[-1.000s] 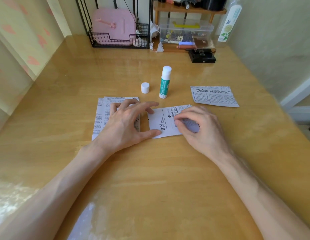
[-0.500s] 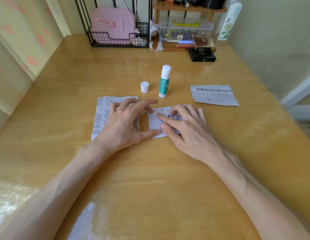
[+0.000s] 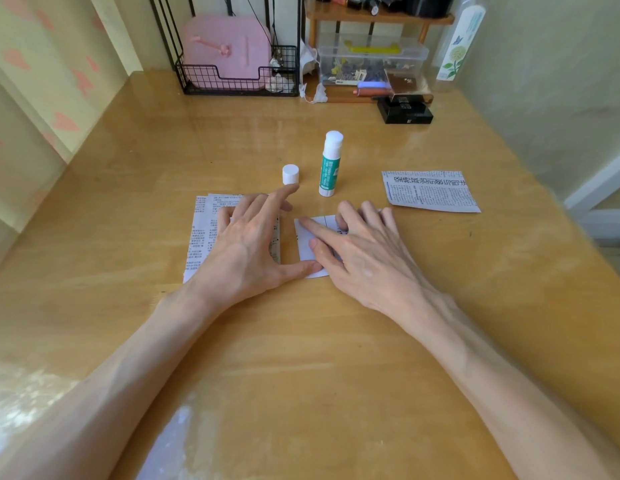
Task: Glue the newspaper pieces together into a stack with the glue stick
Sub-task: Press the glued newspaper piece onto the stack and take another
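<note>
The left hand lies flat with spread fingers on the newspaper pile, which seems to be two sheets already joined, though its edges are unclear. Its thumb touches the near corner of the middle piece. The right hand presses this piece with straight fingers; neither hand grips anything. The glue stick stands uncapped behind them, its cap just beside. A third piece lies apart at the right. I judge the work about half done: two pieces wait for the pile.

Glue stick & cap block fwd reach.
</note>
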